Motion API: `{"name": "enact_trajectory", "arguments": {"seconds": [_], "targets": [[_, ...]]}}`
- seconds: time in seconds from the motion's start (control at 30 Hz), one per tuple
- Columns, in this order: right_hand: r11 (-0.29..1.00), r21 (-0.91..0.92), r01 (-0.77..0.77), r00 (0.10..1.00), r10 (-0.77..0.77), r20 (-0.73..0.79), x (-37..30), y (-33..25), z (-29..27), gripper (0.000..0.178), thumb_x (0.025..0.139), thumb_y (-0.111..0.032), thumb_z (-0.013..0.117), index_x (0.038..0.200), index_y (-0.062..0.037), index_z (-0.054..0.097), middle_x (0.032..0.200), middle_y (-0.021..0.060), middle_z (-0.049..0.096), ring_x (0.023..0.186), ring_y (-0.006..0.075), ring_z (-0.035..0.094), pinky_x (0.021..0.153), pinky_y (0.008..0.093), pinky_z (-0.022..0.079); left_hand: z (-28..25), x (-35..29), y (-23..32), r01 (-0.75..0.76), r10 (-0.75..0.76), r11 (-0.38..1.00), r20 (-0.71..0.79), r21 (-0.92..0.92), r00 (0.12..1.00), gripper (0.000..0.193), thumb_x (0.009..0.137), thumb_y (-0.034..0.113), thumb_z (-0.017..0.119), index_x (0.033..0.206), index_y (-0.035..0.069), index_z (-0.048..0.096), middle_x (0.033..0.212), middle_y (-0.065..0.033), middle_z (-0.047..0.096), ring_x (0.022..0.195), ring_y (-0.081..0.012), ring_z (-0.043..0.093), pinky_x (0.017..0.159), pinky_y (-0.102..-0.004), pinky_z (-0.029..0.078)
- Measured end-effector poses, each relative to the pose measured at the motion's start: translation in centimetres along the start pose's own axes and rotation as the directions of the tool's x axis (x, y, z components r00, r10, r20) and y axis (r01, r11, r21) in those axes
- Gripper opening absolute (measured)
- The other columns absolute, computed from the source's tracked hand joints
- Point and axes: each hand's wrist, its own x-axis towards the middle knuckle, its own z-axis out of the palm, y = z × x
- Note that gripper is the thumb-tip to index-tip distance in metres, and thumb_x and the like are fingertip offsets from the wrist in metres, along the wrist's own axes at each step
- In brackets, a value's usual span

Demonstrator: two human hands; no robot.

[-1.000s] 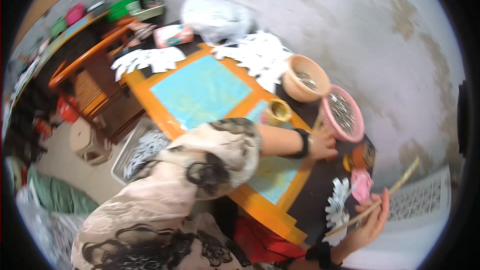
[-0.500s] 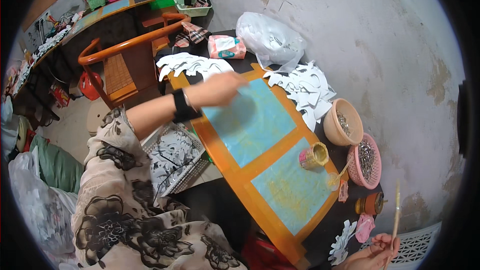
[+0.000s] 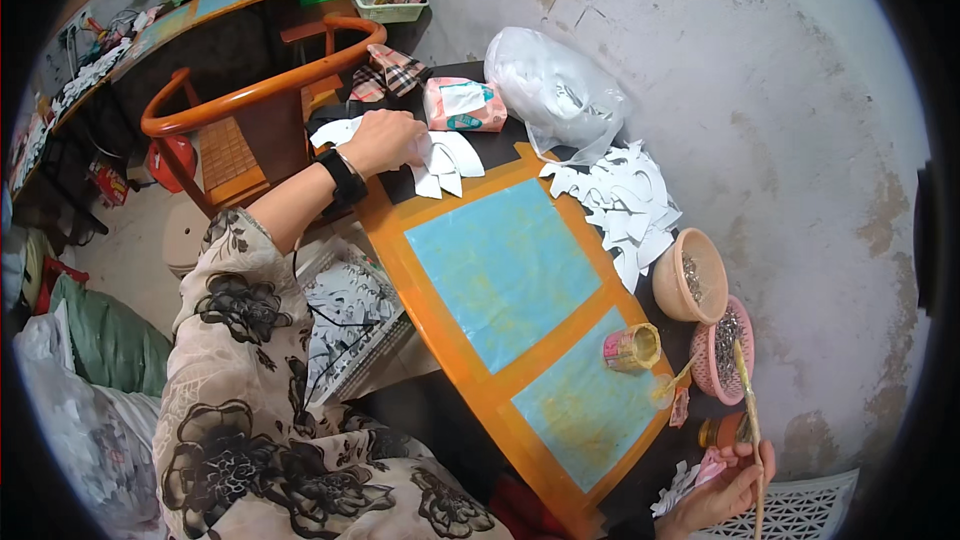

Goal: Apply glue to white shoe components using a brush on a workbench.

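Observation:
My left hand (image 3: 385, 143) is at the table's far left end, fingers bent closed over the curved white cut-out pieces (image 3: 450, 162). Its fingertips are partly hidden, but white material shows against them. At the lower right, my right hand (image 3: 735, 492) grips a long thin paintbrush (image 3: 752, 430), held upright with its bristles up. In front of me, two blue sheets (image 3: 505, 265) are bordered by orange-brown tape on the table. An open tin can (image 3: 632, 348), coated with yellowish glue, stands on the nearer sheet.
More white cut-outs (image 3: 620, 205) lie by the wall, below a clear plastic bag (image 3: 555, 90). A tissue pack (image 3: 465, 105) stands beside it. A peach bowl (image 3: 690, 275) and a pink basket (image 3: 722, 350) hold small metal parts. A wooden chair (image 3: 250, 90) stands left.
My left hand has moved from above the far blue sheet back left onto the white cut-outs. My right hand, still holding the paintbrush, has shifted slightly left and up.

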Motion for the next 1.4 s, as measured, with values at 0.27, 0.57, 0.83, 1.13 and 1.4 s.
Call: {"name": "enact_trajectory", "arguments": {"seconds": [0.27,0.57,0.83,1.13,1.4], "targets": [[0.996,0.009,-0.084,0.996,0.084,-0.011,-0.3,2.0,-1.7,0.042,0.112,-0.029,0.043,0.133,0.0069,0.051,0.088,0.0102,0.060,0.078,0.0156,0.059,0.077,0.0297,0.054,0.2,1.0,-0.1,-0.039,0.041,0.999,0.101,-0.030,0.994,0.028,0.089,0.025,0.068,0.111,0.010,0.076,0.097,-0.0148,0.071,0.089,-0.0351,0.070,0.079,-0.0440,0.055],[0.992,-0.031,-0.124,0.992,0.123,-0.041,-0.3,3.5,-3.5,0.040,0.112,-0.026,0.042,0.129,0.0092,0.052,0.087,0.0111,0.061,0.080,0.0170,0.059,0.075,0.0276,0.050,0.0,1.3,0.5,0.036,-0.039,0.998,0.075,0.046,0.996,0.034,0.084,0.035,0.073,0.107,0.011,0.078,0.100,-0.0157,0.070,0.092,-0.0337,0.069,0.079,-0.0439,0.056],[0.971,-0.092,-0.221,0.972,0.211,-0.099,-0.4,3.6,-3.2,0.040,0.112,-0.026,0.040,0.127,0.0088,0.053,0.089,0.0103,0.062,0.079,0.0142,0.058,0.070,0.0226,0.047,-0.7,1.3,1.0,0.107,-0.095,0.987,-0.104,0.120,0.990,0.021,0.087,0.023,0.061,0.082,0.006,0.072,0.073,-0.0163,0.070,0.069,-0.0355,0.070,0.067,-0.0475,0.055],[0.965,-0.146,-0.217,0.967,0.192,-0.169,-0.2,3.9,-2.2,0.043,0.113,-0.026,0.036,0.125,0.0103,0.055,0.078,0.0097,0.057,0.067,0.0132,0.051,0.068,0.0247,0.046,-0.8,-10.3,12.6,-0.380,0.352,0.921,-0.229,-0.087,0.907,0.028,0.082,0.013,0.071,0.110,0.011,0.066,0.108,-0.0083,0.073,0.094,-0.0262,0.072,0.077,-0.0404,0.059],[0.968,-0.084,-0.235,0.972,0.235,-0.016,0.1,5.0,-2.1,0.045,0.112,-0.028,0.040,0.129,0.0114,0.053,0.086,0.0089,0.060,0.073,0.0127,0.056,0.066,0.0226,0.047,1.1,-16.5,14.1,-0.379,0.356,0.919,-0.185,-0.111,0.916,0.045,0.082,0.011,0.080,0.125,0.009,0.067,0.132,-0.0072,0.067,0.129,-0.0276,0.060,0.111,-0.0443,0.048]]}}
